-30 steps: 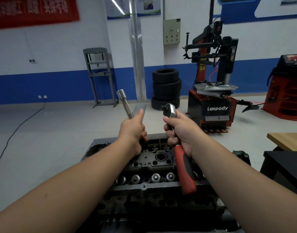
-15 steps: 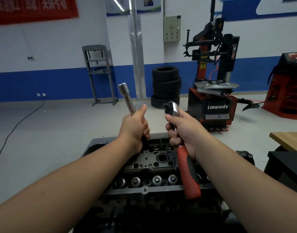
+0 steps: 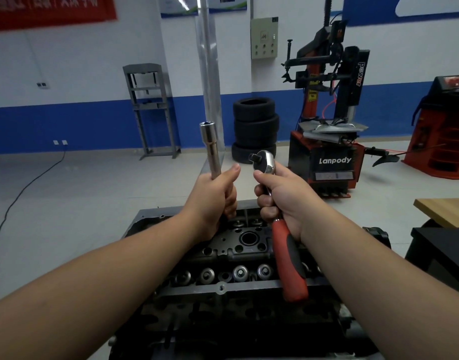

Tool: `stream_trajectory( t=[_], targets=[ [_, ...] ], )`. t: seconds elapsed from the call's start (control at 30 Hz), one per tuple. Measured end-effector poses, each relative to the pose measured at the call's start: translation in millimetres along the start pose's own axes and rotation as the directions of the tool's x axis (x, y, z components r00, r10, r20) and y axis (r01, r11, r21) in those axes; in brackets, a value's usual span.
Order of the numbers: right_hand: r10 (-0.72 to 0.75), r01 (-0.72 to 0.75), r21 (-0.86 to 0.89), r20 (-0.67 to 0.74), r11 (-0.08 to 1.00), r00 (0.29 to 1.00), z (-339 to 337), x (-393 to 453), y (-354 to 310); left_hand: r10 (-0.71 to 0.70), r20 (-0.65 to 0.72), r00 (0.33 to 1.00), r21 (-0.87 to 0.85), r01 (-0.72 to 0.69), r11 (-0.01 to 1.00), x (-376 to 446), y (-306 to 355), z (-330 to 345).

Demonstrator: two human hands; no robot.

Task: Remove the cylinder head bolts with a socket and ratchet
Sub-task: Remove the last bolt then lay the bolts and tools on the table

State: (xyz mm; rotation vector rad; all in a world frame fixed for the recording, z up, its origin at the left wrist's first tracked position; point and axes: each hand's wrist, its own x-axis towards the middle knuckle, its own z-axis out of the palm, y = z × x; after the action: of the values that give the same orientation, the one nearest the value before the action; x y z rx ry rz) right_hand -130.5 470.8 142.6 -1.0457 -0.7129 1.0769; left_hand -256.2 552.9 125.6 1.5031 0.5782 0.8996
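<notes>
socket point(image 3: 210, 149) gripped upright in the left hand point(image 3: 215, 197), ratchet point(image 3: 277, 222) clenched in the right hand point(image 3: 283, 201), both above the cylinder head point(image 3: 238, 245): best to align its square drive squarely before pushing on.

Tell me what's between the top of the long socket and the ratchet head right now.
Nothing held: in the head view the socket in the left hand and the ratchet in the right hand stand apart, unjoined, with only distant floor and tyres behind the gap.
</notes>
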Motion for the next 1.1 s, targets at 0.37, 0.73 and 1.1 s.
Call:
stream_trajectory(
  t=[0.37, 0.73, 1.1],
  targets=[
    [-0.001, 0.001, 0.003, 0.012, 1.0, 1.0, 1, -2, -1, 0.004, 0.0, 1.0, 0.021, -0.004, 1.0, 2, 0, 3],
    [0.034, -0.035, -0.031, -0.022, 0.999, 0.999, 1, -2, 0, -0.17, -0.105, 0.98, -0.342, 0.125, 0.932, 14, 20, -15],
    [0.036, -0.037, -0.035, -0.034, 0.999, 0.999, 1, -2, -1, -0.585, 0.228, 0.778, 0.7, 0.286, 0.654, 15, 42, -55]
  ],
)
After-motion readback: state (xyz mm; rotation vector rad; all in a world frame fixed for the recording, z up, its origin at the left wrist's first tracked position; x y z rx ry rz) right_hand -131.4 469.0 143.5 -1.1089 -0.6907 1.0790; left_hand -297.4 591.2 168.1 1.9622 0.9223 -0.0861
